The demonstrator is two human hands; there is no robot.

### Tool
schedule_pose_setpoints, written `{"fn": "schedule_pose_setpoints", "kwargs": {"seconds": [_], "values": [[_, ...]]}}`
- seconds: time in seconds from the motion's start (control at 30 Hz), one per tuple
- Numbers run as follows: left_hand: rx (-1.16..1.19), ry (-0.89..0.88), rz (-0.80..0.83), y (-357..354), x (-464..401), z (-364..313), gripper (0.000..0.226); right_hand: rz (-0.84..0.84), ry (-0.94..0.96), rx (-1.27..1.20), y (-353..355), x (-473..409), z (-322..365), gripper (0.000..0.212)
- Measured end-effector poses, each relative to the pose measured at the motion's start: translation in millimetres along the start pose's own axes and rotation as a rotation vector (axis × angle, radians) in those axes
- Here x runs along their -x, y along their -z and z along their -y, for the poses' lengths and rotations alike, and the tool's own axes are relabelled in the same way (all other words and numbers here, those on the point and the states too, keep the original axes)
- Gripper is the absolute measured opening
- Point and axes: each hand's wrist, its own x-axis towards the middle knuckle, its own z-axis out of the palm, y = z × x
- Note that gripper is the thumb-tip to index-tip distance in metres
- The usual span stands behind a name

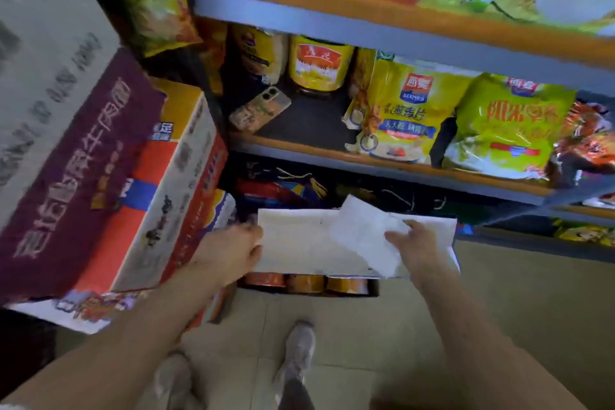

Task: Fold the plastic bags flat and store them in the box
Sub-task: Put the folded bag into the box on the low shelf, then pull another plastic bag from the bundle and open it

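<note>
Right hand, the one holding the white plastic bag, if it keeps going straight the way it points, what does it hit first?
Probably the white box: the right hand points up-left across it, pinching the folded plastic bag. Depth is unclear.

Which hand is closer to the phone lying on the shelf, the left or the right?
The left. The left hand grips the left edge of the white box, below the phone. The right hand holds the folded plastic bag, farther to the right.
</note>
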Motion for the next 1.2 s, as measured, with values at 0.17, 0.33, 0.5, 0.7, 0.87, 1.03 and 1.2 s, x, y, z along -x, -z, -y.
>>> {"fn": "schedule_pose_setpoints", "kwargs": {"seconds": [0.17, 0.33, 0.5, 0.7, 0.87, 1.03, 1.2], "values": [[0.059, 0.084, -0.155, -48, -58, 2, 0.033, 0.204, -0.124, 0.058, -64, -91, -58, 0.037], [0.025, -0.003, -0.361, -73, -84, -2, 0.037, 0.270, -0.159, 0.256, -124, -141, -94, 0.027], [0.083, 0.033, -0.290, -91, -88, 2, 0.029, 0.179, -0.153, 0.241, -141, -160, -107, 0.043], [0.026, 0.150, -0.058, -53, -64, -8, 0.032, 0.393, 0.027, 0.376, -111, -111, -55, 0.019], [0.014, 0.145, -0.129, 33, -12, -16, 0.033, 0.501, 0.456, 0.412, -62, -21, 46, 0.024], [-0.080, 0.063, -0.448, 157, 72, -27, 0.032, 0.405, 0.837, 0.241, -17, 85, 169, 0.011], [-0.118, 0.050, -0.803, 259, 151, -2, 0.043, 0.367, 1.155, 0.238, -4, 173, 272, 0.009]]}}
